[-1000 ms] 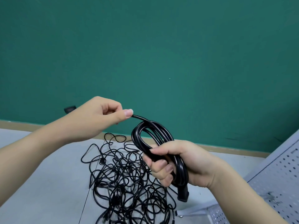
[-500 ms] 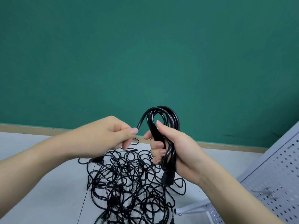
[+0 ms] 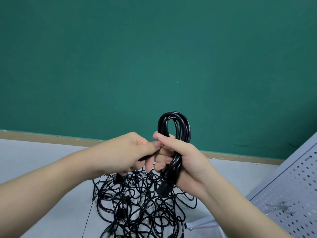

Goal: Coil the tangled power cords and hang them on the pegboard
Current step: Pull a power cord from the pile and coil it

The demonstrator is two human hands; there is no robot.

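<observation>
- Coiled black rubber power cord [image 3: 174, 127] is standing upright in the right hand [image 3: 181, 157], its looped top rising above the fingers and showing against the plain dark-green wall [image 3: 154, 57].
- Right hand is wrapping its curled fingers and thumb tightly around the middle of the coil, with the bundled strands running down through the palm.
- Black moulded plug [image 3: 163, 190] on one end of the cord is hanging out just below the right hand.
- Left hand [image 3: 130, 153] is sitting right against the right hand, its fingertips touching the right thumb, and it is pinching the loose end of the same cord between curled thumb and fingers.
- Second black plug [image 3: 119, 179] is poking out underneath the left hand.
- Tangled heap of thin black power cords [image 3: 140, 208] is lying below and between both hands on the pale grey tabletop [image 3: 42, 169].
- Light grey perforated metal pegboard [image 3: 289, 189] is leaning off to the right of the right forearm, well apart from the coil, and a small metal hook [image 3: 279, 206] is sticking out of it.
- No brand, label or readable writing is showing on the cords, plugs or pegboard.
</observation>
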